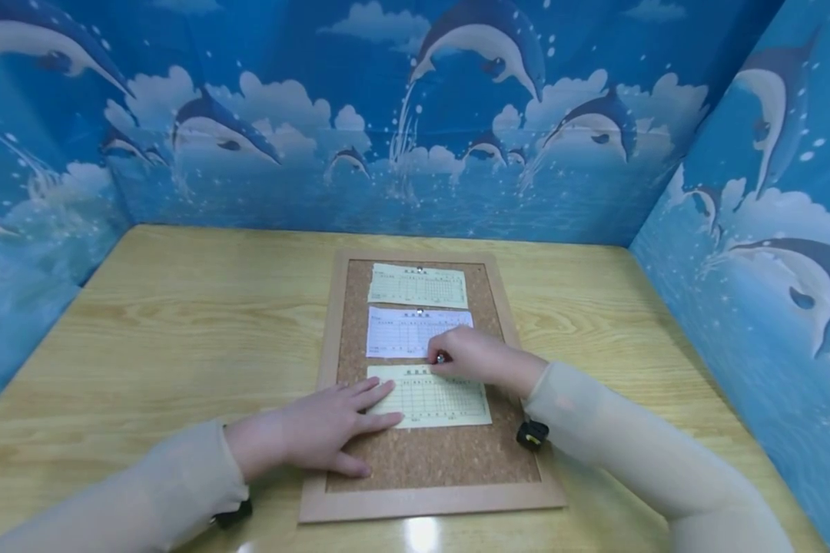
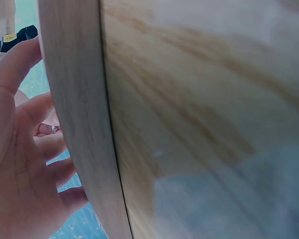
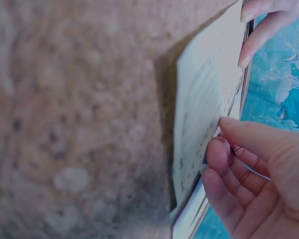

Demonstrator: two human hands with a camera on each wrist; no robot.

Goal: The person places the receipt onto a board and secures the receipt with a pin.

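Note:
A framed cork board [image 1: 432, 461] lies on the table with three printed form slips on it. The upper green slip [image 1: 415, 288] and the middle lilac slip [image 1: 394, 334] each have a small pin at the top edge. My right hand [image 1: 466, 355] pinches a small shiny pushpin [image 1: 442, 358] at the top edge of the lowest, pale yellow-green slip [image 1: 449, 403]; its fingers hide most of the pin. Spread flat, my left hand [image 1: 332, 426] rests its fingertips on that slip's left side, thumb on the cork. In the right wrist view the slip's near edge [image 3: 182, 124] stands off the cork.
The wood-grain table [image 1: 214, 307] extends on both sides of the board. A blue dolphin-print cloth [image 1: 283, 153] hangs behind it and at the sides. Near the board's top right corner is a small dark spot in the cork. Black straps are on both wrists.

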